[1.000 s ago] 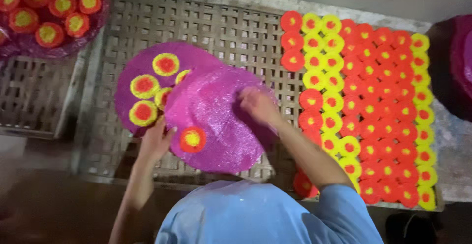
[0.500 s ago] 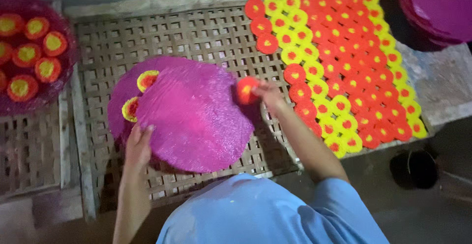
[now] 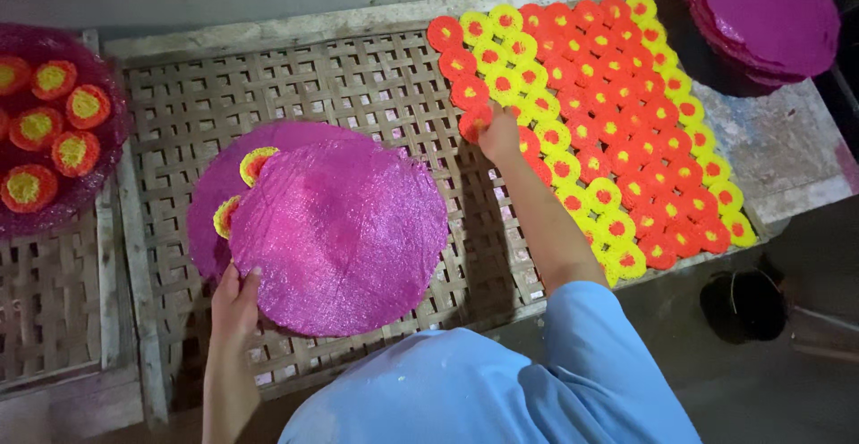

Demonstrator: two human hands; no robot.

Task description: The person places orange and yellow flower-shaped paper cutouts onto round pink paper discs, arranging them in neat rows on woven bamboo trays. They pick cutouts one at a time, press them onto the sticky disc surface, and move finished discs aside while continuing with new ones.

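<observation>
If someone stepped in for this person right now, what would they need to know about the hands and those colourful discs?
Left hand: gripping the near edge of the top pink disc, which lies over a second pink disc with two small yellow-and-orange rounds peeking out between them.
Right hand: setting one small orange round at the left edge of the sheet of rounds on the woven mat.
Done: many rows of red and yellow rounds laid.
Left: the rounds under the pink disc, plus more on the tray at far left. A stack of pink discs sits top right.
</observation>
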